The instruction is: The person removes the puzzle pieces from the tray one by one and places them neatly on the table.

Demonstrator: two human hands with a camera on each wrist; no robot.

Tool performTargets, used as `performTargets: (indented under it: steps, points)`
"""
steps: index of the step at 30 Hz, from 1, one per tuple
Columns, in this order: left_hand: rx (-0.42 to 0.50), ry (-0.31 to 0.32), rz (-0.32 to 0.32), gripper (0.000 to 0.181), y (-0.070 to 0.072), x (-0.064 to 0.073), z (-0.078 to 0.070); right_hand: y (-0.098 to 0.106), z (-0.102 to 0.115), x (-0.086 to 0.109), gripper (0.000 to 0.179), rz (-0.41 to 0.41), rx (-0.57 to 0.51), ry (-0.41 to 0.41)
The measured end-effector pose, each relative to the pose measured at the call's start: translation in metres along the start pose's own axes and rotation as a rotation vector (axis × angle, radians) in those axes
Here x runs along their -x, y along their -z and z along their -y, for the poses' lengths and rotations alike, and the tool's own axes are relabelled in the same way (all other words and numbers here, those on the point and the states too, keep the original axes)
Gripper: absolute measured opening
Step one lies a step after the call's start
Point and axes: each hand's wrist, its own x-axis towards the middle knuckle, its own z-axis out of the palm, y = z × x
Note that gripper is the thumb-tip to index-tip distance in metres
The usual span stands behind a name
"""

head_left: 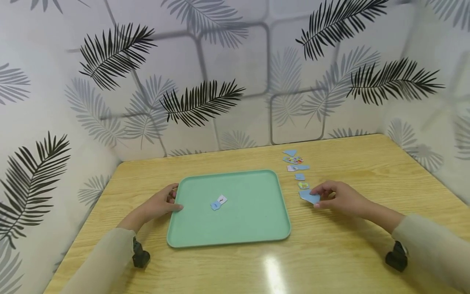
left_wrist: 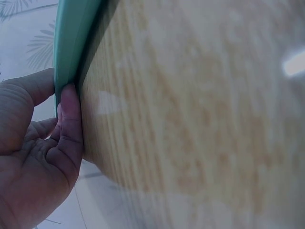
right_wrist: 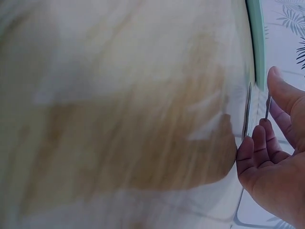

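My left hand [head_left: 159, 203] grips the left rim of a green tray [head_left: 238, 226], thumb over the edge and fingers beneath it. In the left wrist view, the thumb and fingers stand on either side of the tray's wall [left_wrist: 71, 43]. Inside the tray lies a small blue-and-white puzzle piece [head_left: 218, 202]. To the right of the tray, my right hand [head_left: 341, 199] pinches a flat blue puzzle piece [head_left: 308, 197] between thumb and fingers. In the right wrist view this piece [right_wrist: 268, 107] shows edge-on as a thin dark strip.
Several more flat pieces run in a column beyond the right hand: a yellow-marked one [head_left: 303, 185], a small blue one [head_left: 299, 177], a long one [head_left: 302, 167], a colourful one [head_left: 292, 159] and a blue triangle [head_left: 290, 152]. A leaf-patterned wall [head_left: 235, 118] borders the wooden table [head_left: 227, 269].
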Motion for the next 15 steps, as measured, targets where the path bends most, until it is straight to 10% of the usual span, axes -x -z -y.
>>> performTargets:
  steps: [15]
  points:
    - [0.007,0.000,0.000,0.077,-0.0002,0.0004,-0.0019,-0.0034,-0.0038,0.0047,0.035,0.006,0.032,-0.016]
